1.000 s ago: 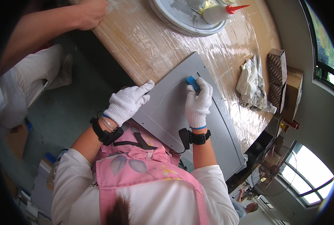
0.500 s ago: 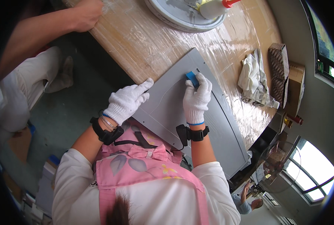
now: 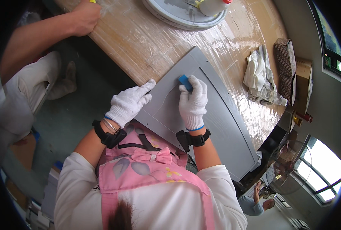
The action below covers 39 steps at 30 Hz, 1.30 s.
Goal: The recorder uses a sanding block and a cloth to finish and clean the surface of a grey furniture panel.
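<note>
A flat grey panel (image 3: 216, 122) with a grooved border and small holes along its edges lies at an angle over the table's near edge. My right hand (image 3: 193, 100), in a white knit glove, pinches a small blue block (image 3: 185, 82) between thumb and fingers against the panel's upper part. At the panel's left edge rests my gloved left hand (image 3: 127, 102), its forefinger stretched out and thumb apart; the undersides of its fingers are hidden. Black bands circle both my wrists.
The table (image 3: 140, 50) is covered in clear film. On it are a round grey tray (image 3: 170, 19) with a white bottle (image 3: 212, 7), a crumpled white cloth (image 3: 254, 71), a clear plastic bottle (image 3: 270, 96) and boxes (image 3: 284, 69). Another person's hand (image 3: 87, 17) rests at the far left edge.
My right hand has slid a little to the left across the panel with the blue block. My left hand stays in place. The other person's hand has shifted slightly, and something yellow shows at it.
</note>
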Motion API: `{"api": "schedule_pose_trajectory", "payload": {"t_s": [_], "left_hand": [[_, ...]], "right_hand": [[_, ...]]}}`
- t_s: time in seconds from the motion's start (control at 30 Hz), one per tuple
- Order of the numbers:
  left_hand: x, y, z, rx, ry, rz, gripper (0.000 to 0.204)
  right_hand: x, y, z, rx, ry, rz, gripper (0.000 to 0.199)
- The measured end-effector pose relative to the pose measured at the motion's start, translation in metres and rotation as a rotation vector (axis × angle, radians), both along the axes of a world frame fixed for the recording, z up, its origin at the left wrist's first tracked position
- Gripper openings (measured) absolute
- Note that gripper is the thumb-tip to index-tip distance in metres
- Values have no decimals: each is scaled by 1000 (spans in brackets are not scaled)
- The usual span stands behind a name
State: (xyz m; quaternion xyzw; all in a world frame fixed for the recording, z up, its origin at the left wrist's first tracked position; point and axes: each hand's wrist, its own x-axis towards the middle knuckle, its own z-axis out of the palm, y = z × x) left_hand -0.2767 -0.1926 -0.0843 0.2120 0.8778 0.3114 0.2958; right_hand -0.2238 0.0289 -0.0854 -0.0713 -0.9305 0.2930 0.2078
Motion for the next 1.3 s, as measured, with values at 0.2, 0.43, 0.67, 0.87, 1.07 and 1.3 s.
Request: {"api": "schedule_pose_trajectory", "payload": {"t_s": [0.2, 0.43, 0.67, 0.87, 1.07, 1.3], "left_hand": [[0, -2, -5, 55, -70, 13, 47], [-1, -2, -9, 157, -246, 77, 46], [1, -3, -6, 211, -222, 101, 44], [7, -12, -6, 246, -167, 90, 43], [19, -28, -7, 290, -129, 114, 40], [24, -31, -7, 319, -175, 185, 38]], "right_hand": [[26, -20, 7, -87, -117, 57, 44], [14, -13, 7, -81, -36, 27, 44], [34, -24, 19, -106, -128, 142, 45], [30, -23, 9, -79, -94, 122, 47], [54, -31, 19, -119, -201, 184, 45], [55, -33, 7, -90, -146, 181, 50]]}}
